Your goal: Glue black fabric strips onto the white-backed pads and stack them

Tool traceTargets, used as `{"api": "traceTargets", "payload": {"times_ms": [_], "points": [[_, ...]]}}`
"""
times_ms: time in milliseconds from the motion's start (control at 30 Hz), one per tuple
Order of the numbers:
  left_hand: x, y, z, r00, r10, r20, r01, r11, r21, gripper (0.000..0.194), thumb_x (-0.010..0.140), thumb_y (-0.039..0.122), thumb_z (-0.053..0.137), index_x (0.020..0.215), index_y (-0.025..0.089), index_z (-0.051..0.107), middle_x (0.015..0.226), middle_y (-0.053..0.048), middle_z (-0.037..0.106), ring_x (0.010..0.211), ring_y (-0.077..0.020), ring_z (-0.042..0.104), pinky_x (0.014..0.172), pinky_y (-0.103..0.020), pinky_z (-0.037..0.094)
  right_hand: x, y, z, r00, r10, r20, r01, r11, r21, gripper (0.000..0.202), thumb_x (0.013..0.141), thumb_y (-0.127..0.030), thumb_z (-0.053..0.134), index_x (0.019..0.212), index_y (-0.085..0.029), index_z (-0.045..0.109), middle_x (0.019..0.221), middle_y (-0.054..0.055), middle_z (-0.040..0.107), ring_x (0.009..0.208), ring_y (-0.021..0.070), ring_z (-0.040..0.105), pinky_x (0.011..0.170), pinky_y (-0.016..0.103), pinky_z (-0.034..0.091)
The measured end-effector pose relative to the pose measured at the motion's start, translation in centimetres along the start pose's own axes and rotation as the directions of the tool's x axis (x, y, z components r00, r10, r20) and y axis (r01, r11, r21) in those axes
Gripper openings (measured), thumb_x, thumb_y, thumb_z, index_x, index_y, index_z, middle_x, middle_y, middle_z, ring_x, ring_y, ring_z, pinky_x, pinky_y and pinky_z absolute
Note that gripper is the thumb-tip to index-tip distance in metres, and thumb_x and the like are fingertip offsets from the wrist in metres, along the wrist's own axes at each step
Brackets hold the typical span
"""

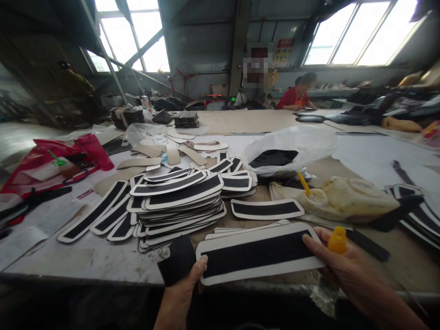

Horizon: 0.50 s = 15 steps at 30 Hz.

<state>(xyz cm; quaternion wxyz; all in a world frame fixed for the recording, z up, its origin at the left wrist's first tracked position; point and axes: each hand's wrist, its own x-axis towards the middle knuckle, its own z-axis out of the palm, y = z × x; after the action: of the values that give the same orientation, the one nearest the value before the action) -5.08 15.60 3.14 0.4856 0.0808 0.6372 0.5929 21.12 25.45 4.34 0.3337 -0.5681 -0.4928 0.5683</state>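
Note:
Above the table's front edge, a curved white panel with a black strip on it [256, 256] is stretched between my hands. My left hand [184, 286] grips its left end, thumb on top. A dark, flat black piece [177, 259] sits at that same hand; whether the fingers hold it too, I cannot tell. My right hand [335, 261] pinches the right end, thumb over the black strip. An orange-yellow plastic piece [337, 240] shows at the right fingers, with crumpled clear plastic [324, 293] below. Directly behind lies a tall stack of similar panels [182, 206].
A single panel [268, 209] lies behind the held one. To the right are a stained yellowish container with a yellow stick [357, 199], a black strip [367, 245] and more panels [419, 215]. A red bag [44, 160] sits left. Across the table works a person in red [292, 97].

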Motion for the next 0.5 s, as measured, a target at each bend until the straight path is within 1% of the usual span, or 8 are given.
{"api": "traceTargets", "payload": {"times_ms": [67, 133, 200, 267, 333, 400, 467, 500], "points": [[-0.4, 0.1, 0.2, 0.997, 0.047, -0.063, -0.044, 0.998, 0.049, 0.042, 0.051, 0.034, 0.080, 0.086, 0.014, 0.066, 0.067, -0.002, 0.067, 0.056, -0.0163, 0.060, 0.044, -0.022, 0.046, -0.2, 0.2, 0.2, 1.000, -0.017, -0.006, 0.016, 0.999, -0.028, 0.037, 0.070, -0.054, 0.062, 0.082, -0.021, 0.051, 0.062, -0.004, 0.046, 0.047, 0.0088, 0.039, 0.038, 0.019, 0.029], [-0.6, 0.1, 0.4, 0.990, 0.084, -0.113, -0.079, 0.996, 0.047, 0.042, 0.050, 0.033, 0.080, 0.084, 0.013, 0.066, 0.071, -0.004, 0.069, 0.059, -0.0188, 0.063, 0.045, -0.023, 0.049, -0.5, 0.4, 0.3, 0.999, -0.022, -0.023, 0.021, 0.999, -0.035, 0.037, 0.071, -0.055, 0.060, 0.082, -0.021, 0.051, 0.060, -0.005, 0.043, 0.045, 0.0079, 0.035, 0.038, 0.019, 0.027], [-0.6, 0.0, 0.4, 0.986, 0.089, -0.138, -0.088, 0.996, 0.010, 0.044, 0.049, 0.030, 0.081, 0.087, 0.013, 0.066, 0.081, -0.007, 0.070, 0.071, -0.0233, 0.065, 0.054, -0.027, 0.054, -0.7, 0.5, 0.5, 0.999, -0.023, -0.040, 0.022, 0.999, -0.033, 0.038, 0.071, -0.056, 0.060, 0.081, -0.020, 0.051, 0.060, -0.005, 0.043, 0.044, 0.0077, 0.034, 0.038, 0.019, 0.026], [-0.4, -0.4, 0.3, 0.986, 0.084, -0.143, -0.091, 0.995, -0.038, 0.049, 0.050, 0.026, 0.081, 0.096, 0.016, 0.065, 0.092, -0.007, 0.070, 0.084, -0.0258, 0.065, 0.066, -0.031, 0.055, -1.0, 0.5, 0.6, 0.998, -0.018, -0.055, 0.015, 0.998, -0.056, 0.039, 0.070, -0.057, 0.059, 0.079, -0.020, 0.049, 0.057, -0.006, 0.039, 0.043, 0.0069, 0.031, 0.037, 0.019, 0.023], [0.0, -1.0, 0.0, 0.985, 0.091, -0.146, -0.098, 0.994, -0.043, 0.057, 0.052, 0.024, 0.080, 0.105, 0.018, 0.061, 0.098, -0.008, 0.068, 0.096, -0.0266, 0.061, 0.079, -0.035, 0.053, -1.2, 0.6, 0.6, 0.998, -0.018, -0.055, 0.014, 0.997, -0.080, 0.040, 0.070, -0.058, 0.059, 0.077, -0.020, 0.047, 0.055, -0.007, 0.034, 0.042, 0.0061, 0.028, 0.037, 0.018, 0.022], [0.3, -1.5, -0.3, 0.982, 0.107, -0.153, -0.111, 0.994, -0.020, 0.062, 0.054, 0.025, 0.080, 0.111, 0.018, 0.058, 0.102, -0.009, 0.067, 0.103, -0.0269, 0.057, 0.090, -0.039, 0.047, -1.3, 0.8, 0.7, 0.998, -0.030, -0.054, 0.025, 0.995, -0.094, 0.040, 0.070, -0.058, 0.059, 0.075, -0.020, 0.046, 0.053, -0.008, 0.031, 0.041, 0.0062, 0.027, 0.037, 0.018, 0.022], [0.5, -1.8, -0.5, 0.983, 0.105, -0.150, -0.108, 0.994, -0.014, 0.062, 0.055, 0.027, 0.079, 0.113, 0.019, 0.057, 0.107, -0.008, 0.065, 0.106, -0.0253, 0.056, 0.095, -0.039, 0.043, -1.4, 0.9, 0.7, 0.998, -0.038, -0.056, 0.033, 0.995, -0.092, 0.041, 0.068, -0.058, 0.060, 0.074, -0.020, 0.046, 0.052, -0.008, 0.031, 0.041, 0.0068, 0.028, 0.037, 0.019, 0.023], [0.4, -1.9, -0.6, 0.986, 0.084, -0.147, -0.089, 0.996, -0.025, 0.062, 0.056, 0.027, 0.079, 0.113, 0.020, 0.056, 0.110, -0.007, 0.064, 0.106, -0.0241, 0.056, 0.096, -0.037, 0.043, -1.4, 1.0, 0.7, 0.998, -0.035, -0.055, 0.030, 0.996, -0.084, 0.041, 0.067, -0.058, 0.061, 0.073, -0.021, 0.045, 0.052, -0.008, 0.032, 0.041, 0.0070, 0.028, 0.037, 0.019, 0.024]]}}
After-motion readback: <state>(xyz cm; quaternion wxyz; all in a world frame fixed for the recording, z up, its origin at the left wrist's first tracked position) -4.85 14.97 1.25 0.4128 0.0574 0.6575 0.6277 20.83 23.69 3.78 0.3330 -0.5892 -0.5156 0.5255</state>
